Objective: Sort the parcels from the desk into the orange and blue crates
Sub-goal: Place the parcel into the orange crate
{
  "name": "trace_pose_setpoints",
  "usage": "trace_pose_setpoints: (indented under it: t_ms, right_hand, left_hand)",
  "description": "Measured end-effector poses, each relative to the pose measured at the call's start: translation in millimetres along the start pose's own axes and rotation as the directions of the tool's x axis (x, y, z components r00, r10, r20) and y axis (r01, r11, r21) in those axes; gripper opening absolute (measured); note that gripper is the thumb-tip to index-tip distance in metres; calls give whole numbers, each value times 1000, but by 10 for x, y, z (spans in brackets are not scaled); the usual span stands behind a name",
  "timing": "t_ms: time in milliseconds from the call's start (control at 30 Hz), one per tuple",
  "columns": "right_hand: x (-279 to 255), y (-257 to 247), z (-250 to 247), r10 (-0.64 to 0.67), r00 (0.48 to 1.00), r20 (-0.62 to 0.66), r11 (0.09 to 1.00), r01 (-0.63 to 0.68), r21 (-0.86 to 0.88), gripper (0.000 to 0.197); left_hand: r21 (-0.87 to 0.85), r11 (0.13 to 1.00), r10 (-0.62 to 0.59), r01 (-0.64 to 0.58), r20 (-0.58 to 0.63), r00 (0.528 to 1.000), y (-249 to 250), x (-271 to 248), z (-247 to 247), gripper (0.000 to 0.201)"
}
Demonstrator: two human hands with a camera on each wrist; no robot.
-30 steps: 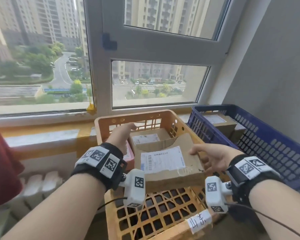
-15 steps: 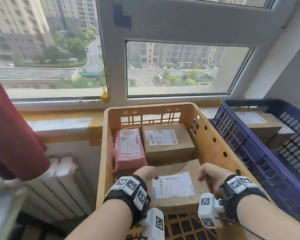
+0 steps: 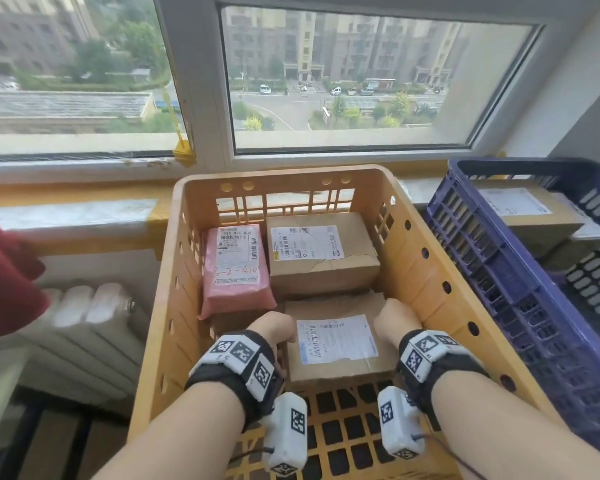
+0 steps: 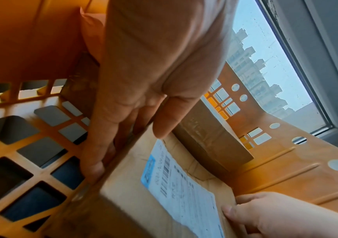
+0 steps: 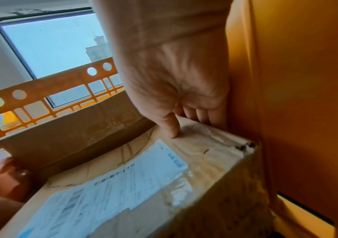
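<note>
While gripping the cardboard parcel (image 3: 336,344), both hands' fingers (image 4: 94,154) curl down its sides.

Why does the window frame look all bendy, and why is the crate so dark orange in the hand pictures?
Head view: the wide lens bows the window frame and daylight keeps the orange crate pale. Left wrist view: the left hand is close and blurry, and the crate sits in deep orange shadow against the bright window. Right wrist view: same shadow, with a smeared label.

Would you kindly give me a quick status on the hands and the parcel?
Both hands, left hand and right hand, grip the cardboard box. Box down inside orange crate. Nothing in the way.
</note>
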State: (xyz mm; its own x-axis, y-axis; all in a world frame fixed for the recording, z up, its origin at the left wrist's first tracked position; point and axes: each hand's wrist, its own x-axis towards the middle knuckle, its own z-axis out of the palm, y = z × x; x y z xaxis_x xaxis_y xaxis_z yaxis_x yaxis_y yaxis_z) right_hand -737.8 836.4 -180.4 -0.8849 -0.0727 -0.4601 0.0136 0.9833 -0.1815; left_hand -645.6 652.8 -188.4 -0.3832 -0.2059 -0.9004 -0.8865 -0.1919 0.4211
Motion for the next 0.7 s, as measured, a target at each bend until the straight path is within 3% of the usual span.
trace_pose_setpoints:
  t_ms: [100,200,267,433,567,700]
  right_hand:
    - [-24,-68,-45,-50,995,-83,978,32,-204,27]
    - [-89,-154,-146,-185,970,-159,891,97,-444,30]
    - [-82,-181,-197,-227,960,-163,849,113,-516,29]
    - [-41,-143,-158,-221,959,-176,866,111,-487,27]
    - [-6,-132,-129,-189,957,-220,917,92,-387,27]
    - [-21,-118,-151,-205,967,-149,900,126,-418,25]
  left_hand:
    - [-24,1000,-3,3,18,1000,14,42,-4,42]
    - [-41,999,5,-3,41,999,-10,40,-8,37]
    - [-67,998,12,-8,61,998,-21,27,28,36]
    - [-64,998,18,-13,77,997,-18,29,31,25]
    - [-83,997,16,-10,70,997,-5,-44,43,30]
    - [-80,996,40,-36,46,998,9,-122,46,36]
